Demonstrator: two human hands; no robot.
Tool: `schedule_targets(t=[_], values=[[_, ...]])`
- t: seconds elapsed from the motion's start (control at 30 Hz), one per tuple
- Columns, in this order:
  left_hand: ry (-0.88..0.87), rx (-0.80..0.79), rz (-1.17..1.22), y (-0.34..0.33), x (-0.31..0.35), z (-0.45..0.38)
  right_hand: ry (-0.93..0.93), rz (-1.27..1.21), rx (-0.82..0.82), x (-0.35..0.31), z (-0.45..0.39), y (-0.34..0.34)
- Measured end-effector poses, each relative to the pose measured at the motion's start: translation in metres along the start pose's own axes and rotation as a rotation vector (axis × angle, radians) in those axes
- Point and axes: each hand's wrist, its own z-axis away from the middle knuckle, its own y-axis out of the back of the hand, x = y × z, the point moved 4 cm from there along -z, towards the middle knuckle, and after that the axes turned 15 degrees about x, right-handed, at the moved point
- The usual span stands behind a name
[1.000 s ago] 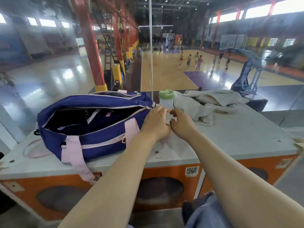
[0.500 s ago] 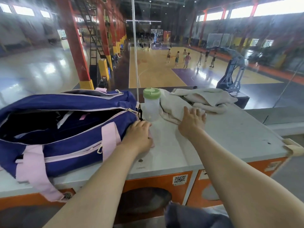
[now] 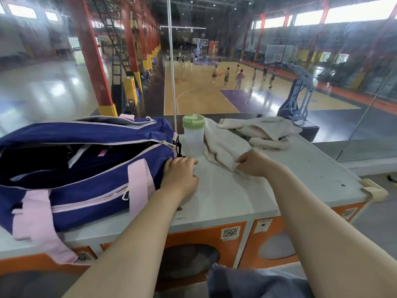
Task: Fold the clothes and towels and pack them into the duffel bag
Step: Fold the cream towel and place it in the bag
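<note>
A navy duffel bag [image 3: 71, 168] with pink straps lies unzipped on the left of the grey counter top [image 3: 247, 196], dark clothes showing inside. A crumpled cream towel [image 3: 253, 134] lies at the back right. My right hand [image 3: 254, 163] grips the near corner of that towel. My left hand [image 3: 181, 175] rests flat on the counter, its fingers touching the bag's right end.
A clear plastic bottle [image 3: 193, 136] with a green lid stands between bag and towel, just beyond my left hand. A glass wall rises behind the counter, with a basketball court below. The counter's right corner carries a taped pad [image 3: 373, 191].
My right hand has drawn back from on top of the towel and now grips its near corner. My left hand stays by the bag's end. The view has shifted slightly.
</note>
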Motion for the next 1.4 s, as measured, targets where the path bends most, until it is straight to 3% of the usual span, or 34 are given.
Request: schedule_targets(t=[0.17,0.37,0.63,0.7,0.83,0.9,1.0,1.07,1.2,1.27,1.4], values=[[0.025,0.049,0.147,-0.002,0.006,0.005,-0.040,-0.144,-0.256,-0.005,0.012,0.002],[-0.064,-0.214,0.449,-0.017,0.031,0.014,-0.017,-0.269,-0.517,-0.019,0.024,-0.003],[-0.188,-0.260,0.379,-0.033,0.047,0.020,-0.056,-0.236,-0.710,-0.024,0.040,0.013],[-0.202,-0.220,0.387,-0.033,0.048,0.020,-0.086,-0.274,-0.600,-0.022,0.033,0.020],[-0.182,-0.140,0.476,-0.032,0.046,0.020,-0.148,-0.414,0.055,-0.013,-0.003,0.024],[-0.180,-0.130,0.496,-0.031,0.045,0.019,-0.087,-0.412,0.211,-0.015,-0.007,0.015],[-0.181,-0.182,0.503,-0.025,0.045,0.020,-0.091,-0.328,0.098,-0.019,0.001,-0.008],[-0.167,-0.103,0.452,-0.014,0.041,0.017,-0.111,-0.213,-0.003,-0.018,0.003,-0.021],[-0.080,0.506,0.321,0.023,0.027,-0.010,-0.052,-0.070,-0.054,-0.014,0.004,-0.024],[-0.110,0.648,0.200,0.035,0.027,-0.028,-0.024,-0.002,-0.059,-0.012,0.003,-0.023],[-0.163,0.562,-0.110,0.036,0.033,-0.062,0.030,0.092,-0.015,-0.014,0.004,-0.016]])
